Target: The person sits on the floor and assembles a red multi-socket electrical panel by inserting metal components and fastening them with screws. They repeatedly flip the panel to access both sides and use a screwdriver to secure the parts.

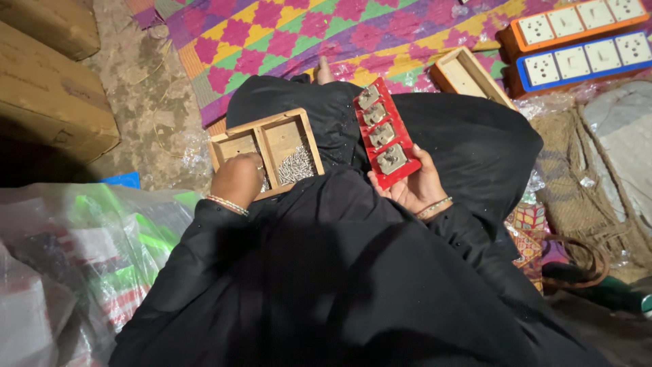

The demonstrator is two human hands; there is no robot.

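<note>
Left hand (238, 178) reaches into the small two-compartment wooden box (266, 151) on the lap, fingers curled down into the left compartment; whether they pinch anything cannot be told. Right compartment holds a pile of small silver screws (296, 165). Right hand (411, 185) grasps the long red plastic switch plate with metal fittings (385, 132) by its near end, tilted over the black-robed lap (468, 143)

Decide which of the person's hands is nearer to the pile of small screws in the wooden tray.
Left. The left hand reaches into the wooden tray beside the screws; the right hand holds the red switch plate, off to their right.
</note>
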